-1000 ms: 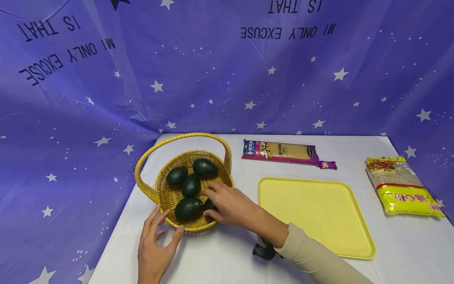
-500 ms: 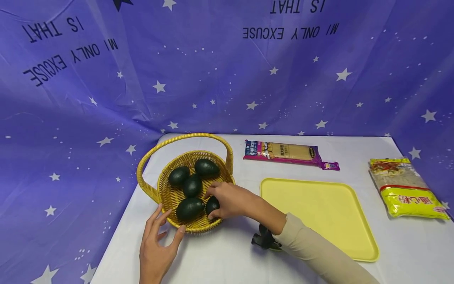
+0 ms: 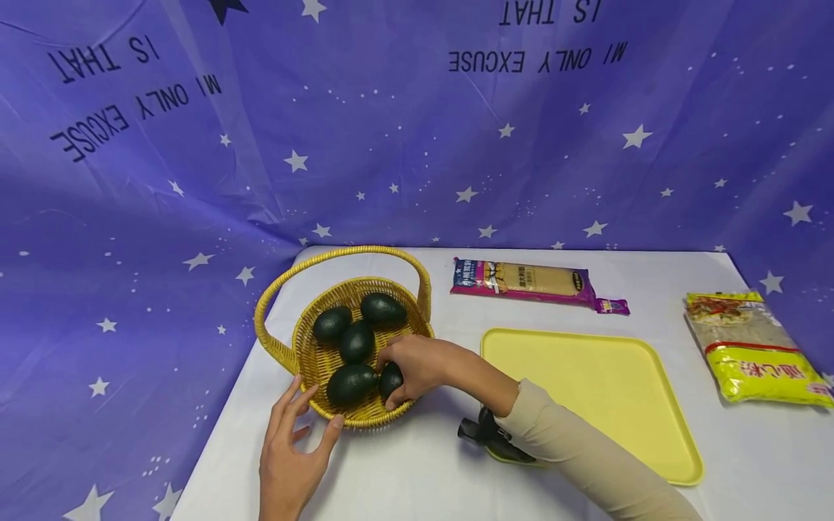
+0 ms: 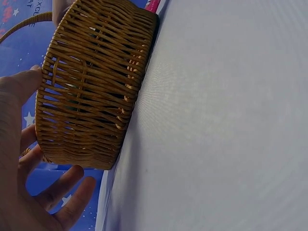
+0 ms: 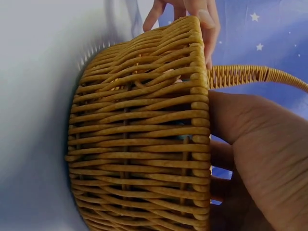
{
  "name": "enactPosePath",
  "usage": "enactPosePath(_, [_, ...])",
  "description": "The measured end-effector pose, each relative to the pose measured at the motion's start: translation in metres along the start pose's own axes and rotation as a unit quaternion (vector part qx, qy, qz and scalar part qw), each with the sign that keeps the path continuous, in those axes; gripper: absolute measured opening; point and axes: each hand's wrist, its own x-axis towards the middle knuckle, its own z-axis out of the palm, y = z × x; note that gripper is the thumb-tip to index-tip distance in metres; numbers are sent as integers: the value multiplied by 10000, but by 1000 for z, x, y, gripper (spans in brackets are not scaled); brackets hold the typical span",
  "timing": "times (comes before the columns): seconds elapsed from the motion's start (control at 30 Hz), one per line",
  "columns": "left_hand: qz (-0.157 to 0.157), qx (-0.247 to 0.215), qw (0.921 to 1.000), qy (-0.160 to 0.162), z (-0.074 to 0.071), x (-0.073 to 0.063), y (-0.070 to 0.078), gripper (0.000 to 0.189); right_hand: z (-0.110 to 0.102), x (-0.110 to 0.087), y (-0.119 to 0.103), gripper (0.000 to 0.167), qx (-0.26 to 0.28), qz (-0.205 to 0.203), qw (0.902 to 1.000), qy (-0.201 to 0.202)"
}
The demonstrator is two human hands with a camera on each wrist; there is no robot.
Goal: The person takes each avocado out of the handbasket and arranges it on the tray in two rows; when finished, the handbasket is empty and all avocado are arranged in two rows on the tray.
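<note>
Right hand (image 3: 422,364) has shifted slightly nearward over a second, baring more of the avocado (image 3: 391,380) inside the basket's (image 3: 360,422) near-right rim. Thumb near side, fingers far side, curled round it; long axis partly hidden. Left hand (image 3: 290,454), fingers spread, sits farther off.

Ahead of you hangs a blue-violet cloth (image 3: 391,108), wrapping round to your left and right and creased near the left back corner. White stars (image 3: 635,137) are scattered across it, with black lettering (image 3: 536,61) upside down to you. Below it, your white table (image 3: 404,477) lies under soft, fairly even light.
</note>
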Motion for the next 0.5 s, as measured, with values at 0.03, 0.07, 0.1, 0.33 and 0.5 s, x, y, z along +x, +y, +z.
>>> enactPosePath(0.03, [-2,-1,10000,-3,0,0,0,61,0,0,0,55,6,8,10000,-15])
enactPosePath(0.07, [-8,2,10000,-6,0,0,0,61,0,0,1,55,11,5,10000,-24])
enactPosePath(0.1, [-11,8,10000,-5,0,-1,0,61,0,0,1,55,21,-11,10000,-23])
enactPosePath(0.33, [-30,11,10000,15,1,0,0,61,0,-4,5,53,-178,-144,9993,281])
enactPosePath(0.5, [-60,44,10000,-24,0,1,1,61,-1,-11,5,57,-512,-250,9964,635])
